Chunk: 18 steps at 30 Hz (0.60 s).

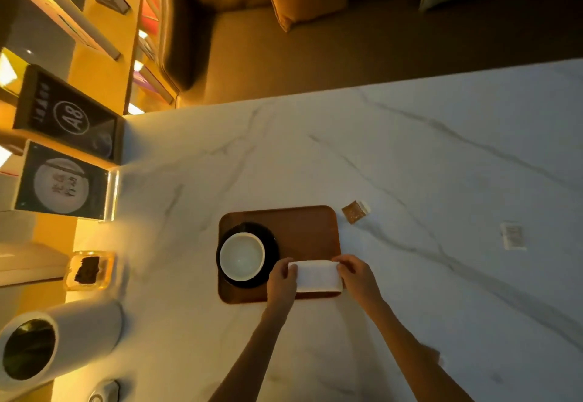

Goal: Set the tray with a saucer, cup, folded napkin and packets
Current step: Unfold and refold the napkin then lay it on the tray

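A brown wooden tray lies on the white marble table. On its left side a white cup stands on a black saucer. A folded white napkin rests at the tray's near right edge. My left hand grips the napkin's left end and my right hand grips its right end. A brown packet lies on the table just right of the tray's far corner. A white packet lies farther right.
The marble table stretches far and right. At the left edge stand a glass dish with dark contents, a white cylindrical container and table signs. A padded seat lies beyond the table.
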Available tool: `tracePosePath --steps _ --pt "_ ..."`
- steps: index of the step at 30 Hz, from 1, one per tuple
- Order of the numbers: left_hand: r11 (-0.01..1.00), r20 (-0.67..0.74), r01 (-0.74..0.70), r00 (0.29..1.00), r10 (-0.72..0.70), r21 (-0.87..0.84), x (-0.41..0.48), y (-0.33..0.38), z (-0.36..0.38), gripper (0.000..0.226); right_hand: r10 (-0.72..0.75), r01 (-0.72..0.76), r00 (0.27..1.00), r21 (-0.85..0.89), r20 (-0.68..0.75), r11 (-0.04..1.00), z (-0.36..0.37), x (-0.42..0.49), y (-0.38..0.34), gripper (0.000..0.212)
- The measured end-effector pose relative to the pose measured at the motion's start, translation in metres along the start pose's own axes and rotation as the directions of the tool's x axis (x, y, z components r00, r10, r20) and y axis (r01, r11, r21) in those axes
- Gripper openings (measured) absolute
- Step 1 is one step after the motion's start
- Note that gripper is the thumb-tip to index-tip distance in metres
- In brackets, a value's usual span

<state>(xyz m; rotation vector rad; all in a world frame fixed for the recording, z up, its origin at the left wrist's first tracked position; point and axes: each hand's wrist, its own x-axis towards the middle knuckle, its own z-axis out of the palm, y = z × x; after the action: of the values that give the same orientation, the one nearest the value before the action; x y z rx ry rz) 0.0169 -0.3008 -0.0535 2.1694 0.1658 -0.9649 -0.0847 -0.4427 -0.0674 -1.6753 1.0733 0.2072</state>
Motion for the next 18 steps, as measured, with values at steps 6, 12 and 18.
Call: tracePosePath --steps 6,12,18 --pt "0.987 -0.136 0.021 0.991 0.001 0.157 0.01 0.005 0.014 0.033 -0.09 0.081 0.995 -0.168 -0.05 0.983 0.014 0.011 0.006 0.022" --pt "0.912 -0.176 0.007 0.982 0.071 0.41 -0.003 0.007 0.018 0.043 -0.157 0.115 0.98 -0.29 -0.124 0.95 0.017 0.0 0.012 0.033" --pt "0.61 0.029 -0.303 0.909 0.417 0.733 -0.032 -0.025 0.018 0.066 -0.458 0.345 0.889 -0.654 -0.003 0.673 0.024 -0.033 0.024 0.049"
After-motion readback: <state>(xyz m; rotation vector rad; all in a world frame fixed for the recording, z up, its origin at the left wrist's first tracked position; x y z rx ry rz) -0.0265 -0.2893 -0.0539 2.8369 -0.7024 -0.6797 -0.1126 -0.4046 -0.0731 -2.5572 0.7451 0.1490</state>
